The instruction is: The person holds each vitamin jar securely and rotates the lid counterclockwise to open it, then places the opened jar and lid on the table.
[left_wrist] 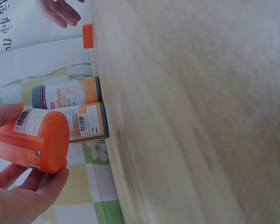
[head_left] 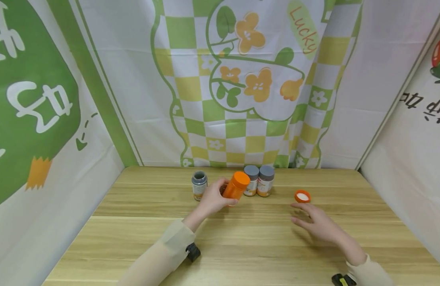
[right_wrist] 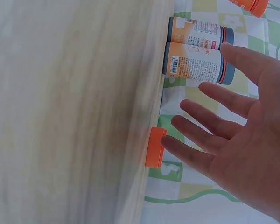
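Note:
My left hand (head_left: 213,198) grips an orange bottle (head_left: 235,188) above the table, its upper end leaning right. Fingers and thumb wrap around the bottle in the left wrist view, where a white barcode label (left_wrist: 30,122) shows on its side. Over the right part of the table is my right hand (head_left: 318,224), fingers spread and nothing held. Just beyond its fingertips an orange lid (head_left: 302,196) lies with its white inside facing up. In the right wrist view a fingertip overlaps the lid's (right_wrist: 155,147) edge; whether they touch, I cannot tell.
Behind the bottle, two jars with grey lids (head_left: 251,174) (head_left: 266,176) stand side by side. A jar (head_left: 199,186) without a lid stands left of my left hand. The wooden table (head_left: 248,246) meets a patterned curtain (head_left: 234,131) at the back.

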The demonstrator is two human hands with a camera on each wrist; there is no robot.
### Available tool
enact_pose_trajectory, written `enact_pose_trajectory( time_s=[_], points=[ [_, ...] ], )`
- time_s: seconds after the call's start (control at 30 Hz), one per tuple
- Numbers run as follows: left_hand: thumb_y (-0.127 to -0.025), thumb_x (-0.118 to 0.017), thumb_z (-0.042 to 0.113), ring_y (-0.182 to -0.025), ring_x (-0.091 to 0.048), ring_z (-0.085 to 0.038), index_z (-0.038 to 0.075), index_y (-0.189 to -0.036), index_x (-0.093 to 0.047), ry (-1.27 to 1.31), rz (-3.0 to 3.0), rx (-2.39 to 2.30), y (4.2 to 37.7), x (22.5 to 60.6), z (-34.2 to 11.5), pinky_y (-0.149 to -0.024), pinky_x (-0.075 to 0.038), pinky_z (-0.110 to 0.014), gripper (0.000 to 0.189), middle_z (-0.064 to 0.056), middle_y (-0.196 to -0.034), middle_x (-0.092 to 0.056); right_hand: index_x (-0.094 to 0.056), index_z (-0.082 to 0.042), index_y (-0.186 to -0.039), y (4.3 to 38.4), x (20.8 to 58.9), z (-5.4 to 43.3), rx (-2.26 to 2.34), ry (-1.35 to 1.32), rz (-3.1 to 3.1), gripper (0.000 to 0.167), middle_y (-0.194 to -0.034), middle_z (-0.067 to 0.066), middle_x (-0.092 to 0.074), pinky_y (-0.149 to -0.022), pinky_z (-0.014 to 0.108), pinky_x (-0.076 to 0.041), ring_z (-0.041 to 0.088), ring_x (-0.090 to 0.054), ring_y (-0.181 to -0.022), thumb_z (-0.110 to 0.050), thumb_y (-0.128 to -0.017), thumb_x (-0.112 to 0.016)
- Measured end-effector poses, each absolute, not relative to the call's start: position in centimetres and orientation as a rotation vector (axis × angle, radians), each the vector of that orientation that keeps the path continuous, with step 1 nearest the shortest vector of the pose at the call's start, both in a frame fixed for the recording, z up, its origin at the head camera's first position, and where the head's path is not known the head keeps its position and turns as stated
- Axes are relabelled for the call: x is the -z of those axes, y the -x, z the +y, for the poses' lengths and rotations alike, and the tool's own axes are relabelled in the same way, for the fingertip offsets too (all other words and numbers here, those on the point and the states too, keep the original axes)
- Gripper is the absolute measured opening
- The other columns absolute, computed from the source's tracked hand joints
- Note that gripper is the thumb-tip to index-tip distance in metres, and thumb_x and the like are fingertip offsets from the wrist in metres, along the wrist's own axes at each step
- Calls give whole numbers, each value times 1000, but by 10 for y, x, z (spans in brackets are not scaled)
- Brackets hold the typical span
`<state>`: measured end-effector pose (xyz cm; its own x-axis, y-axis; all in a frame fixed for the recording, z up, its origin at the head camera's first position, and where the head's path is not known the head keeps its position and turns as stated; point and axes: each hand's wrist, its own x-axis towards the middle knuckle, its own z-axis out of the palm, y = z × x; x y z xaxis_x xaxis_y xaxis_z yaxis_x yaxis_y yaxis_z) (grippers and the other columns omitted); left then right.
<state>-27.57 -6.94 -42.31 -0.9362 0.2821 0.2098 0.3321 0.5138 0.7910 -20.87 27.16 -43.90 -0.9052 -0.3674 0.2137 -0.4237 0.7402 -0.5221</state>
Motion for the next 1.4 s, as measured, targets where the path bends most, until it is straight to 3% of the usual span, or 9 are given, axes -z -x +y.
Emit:
enact_pose_trajectory(
  time_s=[0.57, 0.8, 1.2, 1.4],
  points=[
    [-68, -81, 21, -83, -63, -16, 15, -107, -57, 588, -2664, 1455, 261, 418, -67, -77, -50, -36, 46, -4, -94, -68, -51, -4, -132, 213, 440, 263, -919, -656, -2825, 49, -132, 16, -55, -88, 55, -48, 37, -52, -120, -28, -91, -62],
    [-68, -82, 22, -82, -61, -14, 15, -106, -56, 607, -2666, 1463, 257, 421, -63, -75, -50, -34, 46, -4, -93, -67, -52, -8, -132, 215, 437, 258, -907, -685, -2814, 49, -131, 13, -56, -88, 53, -48, 35, -53, -119, -33, -91, -62],
    [-69, -81, 21, -84, -61, -15, 15, -107, -55, 647, -2653, 1467, 254, 424, -60, -74, -50, -34, 47, -5, -98, -68, -51, -10, -134, 217, 429, 249, -944, -675, -2822, 52, -133, 12, -54, -90, 52, -48, 35, -52, -120, -36, -91, -61],
    [-69, -79, 19, -85, -62, -14, 15, -110, -56, 668, -2649, 1478, 253, 427, -56, -75, -50, -33, 48, -5, -100, -68, -49, -5, -135, 219, 427, 243, -988, -689, -2814, 55, -134, 14, -53, -92, 54, -46, 34, -50, -123, -36, -91, -60]
  ],
)
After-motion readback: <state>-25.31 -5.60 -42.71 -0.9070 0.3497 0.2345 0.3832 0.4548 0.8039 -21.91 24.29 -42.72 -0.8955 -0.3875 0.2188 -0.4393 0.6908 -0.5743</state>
